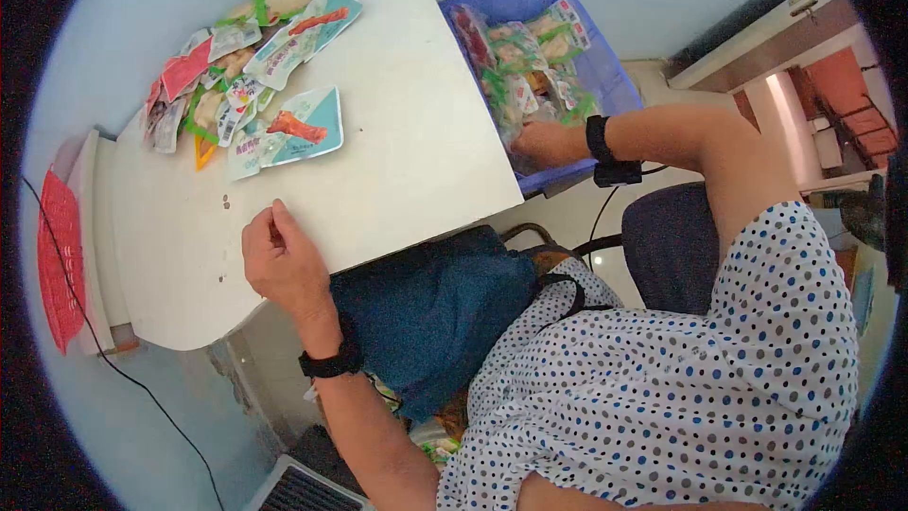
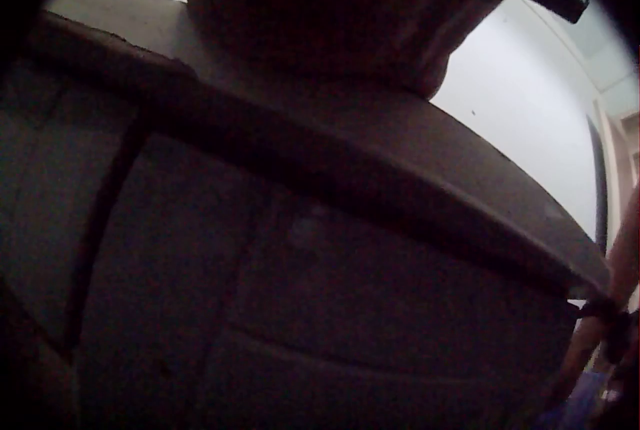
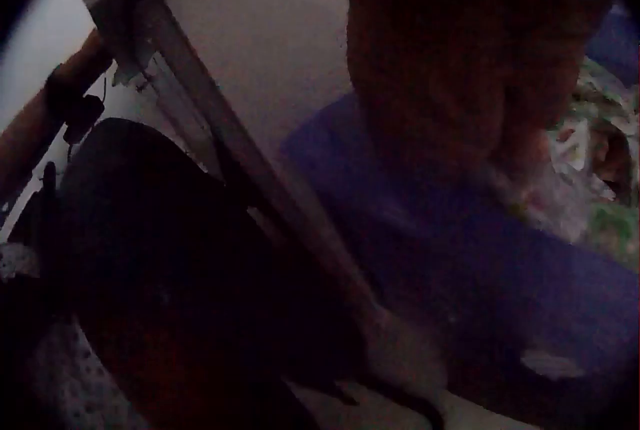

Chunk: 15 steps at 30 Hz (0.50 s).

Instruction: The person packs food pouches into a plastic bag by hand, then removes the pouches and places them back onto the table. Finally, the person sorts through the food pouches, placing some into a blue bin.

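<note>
In the head view the left hand (image 1: 284, 260) rests at the near edge of the white table (image 1: 416, 132), its fingers loosely curled with nothing seen in them. The left wrist view shows that hand (image 2: 350, 20) dark, its fingers out of sight. The right hand (image 1: 549, 144) reaches inside a blue bin (image 1: 610, 80), against clear plastic packages (image 1: 515, 47) at its near end. In the right wrist view the right hand (image 3: 470, 70) is dark, with its fingertips by a clear package (image 3: 560, 200); whether they grip it cannot be told.
Several food packets (image 1: 270, 52) lie piled at the table's far left, with a teal-and-white packet (image 1: 303, 132) nearer the middle. A red basket (image 1: 59, 265) stands left of the table. Dark blue cloth (image 1: 426, 312) covers the lap, and a dark chair (image 1: 667, 246) is beside the bin.
</note>
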Motion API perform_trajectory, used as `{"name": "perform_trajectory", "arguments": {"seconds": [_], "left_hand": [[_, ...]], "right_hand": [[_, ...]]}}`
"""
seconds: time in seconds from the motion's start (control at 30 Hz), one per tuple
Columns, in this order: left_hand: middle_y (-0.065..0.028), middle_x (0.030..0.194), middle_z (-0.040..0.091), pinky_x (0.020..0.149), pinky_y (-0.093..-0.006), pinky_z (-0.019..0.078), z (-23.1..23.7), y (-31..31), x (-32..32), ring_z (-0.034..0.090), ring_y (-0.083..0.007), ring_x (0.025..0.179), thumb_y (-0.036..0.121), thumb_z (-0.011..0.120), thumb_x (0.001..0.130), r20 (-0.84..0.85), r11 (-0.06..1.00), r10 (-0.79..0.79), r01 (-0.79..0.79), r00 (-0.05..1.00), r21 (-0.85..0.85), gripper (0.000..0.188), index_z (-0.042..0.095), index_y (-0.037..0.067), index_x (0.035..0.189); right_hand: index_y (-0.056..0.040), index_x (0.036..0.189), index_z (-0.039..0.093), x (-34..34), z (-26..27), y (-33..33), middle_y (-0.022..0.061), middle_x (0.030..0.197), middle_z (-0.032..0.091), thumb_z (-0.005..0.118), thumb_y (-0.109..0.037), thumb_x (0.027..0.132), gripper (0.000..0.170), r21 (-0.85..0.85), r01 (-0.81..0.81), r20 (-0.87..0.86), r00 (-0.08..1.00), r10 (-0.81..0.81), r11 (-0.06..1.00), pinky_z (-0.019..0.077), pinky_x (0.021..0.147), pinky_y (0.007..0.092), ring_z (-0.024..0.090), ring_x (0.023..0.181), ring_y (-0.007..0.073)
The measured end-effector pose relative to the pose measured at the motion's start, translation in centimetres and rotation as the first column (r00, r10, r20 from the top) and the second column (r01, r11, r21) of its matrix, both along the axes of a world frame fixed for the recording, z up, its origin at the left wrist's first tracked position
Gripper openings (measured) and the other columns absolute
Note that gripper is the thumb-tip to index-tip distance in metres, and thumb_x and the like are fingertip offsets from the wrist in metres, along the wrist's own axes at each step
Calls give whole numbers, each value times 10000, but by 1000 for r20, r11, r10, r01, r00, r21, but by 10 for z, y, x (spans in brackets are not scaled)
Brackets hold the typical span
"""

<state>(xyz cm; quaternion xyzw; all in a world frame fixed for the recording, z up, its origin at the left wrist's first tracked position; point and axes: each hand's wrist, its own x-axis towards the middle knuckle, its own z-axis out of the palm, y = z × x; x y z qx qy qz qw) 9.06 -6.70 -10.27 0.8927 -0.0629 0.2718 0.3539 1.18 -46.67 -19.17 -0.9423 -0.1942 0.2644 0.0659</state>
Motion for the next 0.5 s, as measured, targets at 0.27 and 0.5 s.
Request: {"name": "perform_trajectory", "arguments": {"seconds": [0.27,0.5], "left_hand": [[-110,745,616,605,-348,471,-11,8,0,585,-237,641,126,649,880,54,998,-38,40,998,-50,121,647,18,824],[-114,755,626,635,-362,476,-2,15,-9,601,-222,668,152,659,882,-1,997,2,-2,1000,-76,135,652,28,830]], "right_hand": [[11,946,626,25,11,-12,92,741,664,528,-298,876,332,132,363,-447,852,-271,922,509,546,367,624,582,230],[-100,1473,285,14,-63,-45,226,1389,460,471,-297,927,610,88,-192,7,981,192,977,397,998,497,483,1249,336]]}}
